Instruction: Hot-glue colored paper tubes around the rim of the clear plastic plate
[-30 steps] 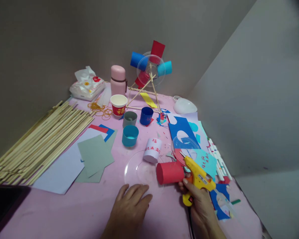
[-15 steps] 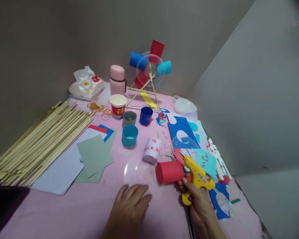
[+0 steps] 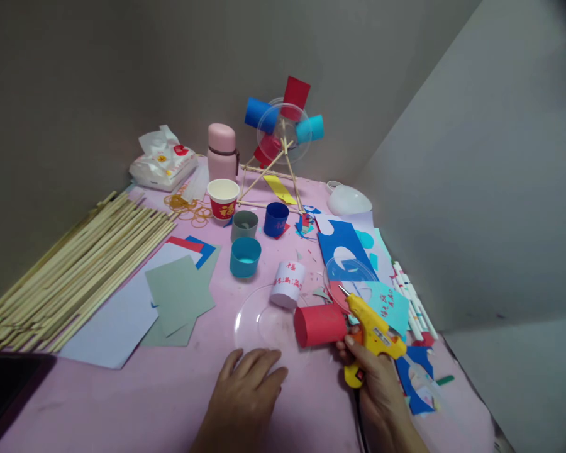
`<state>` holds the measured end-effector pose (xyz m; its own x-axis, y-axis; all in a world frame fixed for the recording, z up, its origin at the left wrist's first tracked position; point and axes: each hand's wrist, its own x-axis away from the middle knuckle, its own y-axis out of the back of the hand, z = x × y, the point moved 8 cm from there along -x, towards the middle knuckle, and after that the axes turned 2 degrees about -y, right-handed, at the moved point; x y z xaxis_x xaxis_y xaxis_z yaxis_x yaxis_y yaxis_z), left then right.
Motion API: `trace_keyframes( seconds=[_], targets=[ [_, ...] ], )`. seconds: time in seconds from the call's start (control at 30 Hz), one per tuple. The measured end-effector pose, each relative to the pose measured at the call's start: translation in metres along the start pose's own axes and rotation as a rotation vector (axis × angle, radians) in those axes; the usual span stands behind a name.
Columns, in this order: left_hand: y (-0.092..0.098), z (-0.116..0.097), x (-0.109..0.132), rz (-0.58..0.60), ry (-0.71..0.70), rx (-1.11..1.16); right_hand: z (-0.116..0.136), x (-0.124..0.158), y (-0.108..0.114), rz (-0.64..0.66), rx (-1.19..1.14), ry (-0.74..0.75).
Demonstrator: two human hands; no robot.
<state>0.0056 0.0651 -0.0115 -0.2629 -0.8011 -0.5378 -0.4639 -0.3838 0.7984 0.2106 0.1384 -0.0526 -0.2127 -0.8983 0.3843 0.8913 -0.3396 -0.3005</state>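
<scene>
Resting flat on the pink table (image 3: 146, 396), the left hand (image 3: 248, 387) lies palm down with its fingers spread and holding nothing, its fingertips at the near rim of a clear plastic plate (image 3: 252, 324). The right hand (image 3: 377, 384) is clamped around the grip of a yellow glue gun (image 3: 372, 330), nozzle aimed up and away toward a second clear disc (image 3: 351, 274). A red paper tube (image 3: 319, 325) lies on its side just beside the gun, overlapping the plate's far right edge; whether the fingers touch its end cannot be told.

With a hot nozzle this near loose paper, the work looks best done by pinning the plate with the free hand and keeping fingertips clear of the tip.

Beyond, a white cup (image 3: 288, 284) lies tipped at the plate's far rim, with teal (image 3: 246, 257), grey (image 3: 244, 225) and blue cups (image 3: 277, 219) upright behind it. Wooden sticks (image 3: 75, 270) are heaped at left, beside paper sheets (image 3: 179, 296), and markers (image 3: 412, 299) at right. At the wall stand a pink flask (image 3: 222, 151) and a stick-framed wheel model (image 3: 283, 132).
</scene>
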Motion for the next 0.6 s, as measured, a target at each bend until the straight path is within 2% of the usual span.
trace_keyframes(
  seconds=[0.1,0.27,0.4,0.6],
  targets=[
    [-0.005,-0.001,0.0,0.012,-0.008,-0.006,0.0,0.0,0.0,0.002,0.002,-0.002],
    [-0.011,0.002,0.01,-0.174,0.092,0.023,0.0,0.0,-0.001,0.006,-0.003,-0.011],
    [-0.019,0.002,0.014,-0.168,0.101,0.039,0.0,0.001,0.0,0.018,-0.016,-0.019],
    [-0.013,0.003,0.009,-0.162,0.097,0.048,0.002,-0.001,0.001,0.023,-0.029,-0.01]
  ],
)
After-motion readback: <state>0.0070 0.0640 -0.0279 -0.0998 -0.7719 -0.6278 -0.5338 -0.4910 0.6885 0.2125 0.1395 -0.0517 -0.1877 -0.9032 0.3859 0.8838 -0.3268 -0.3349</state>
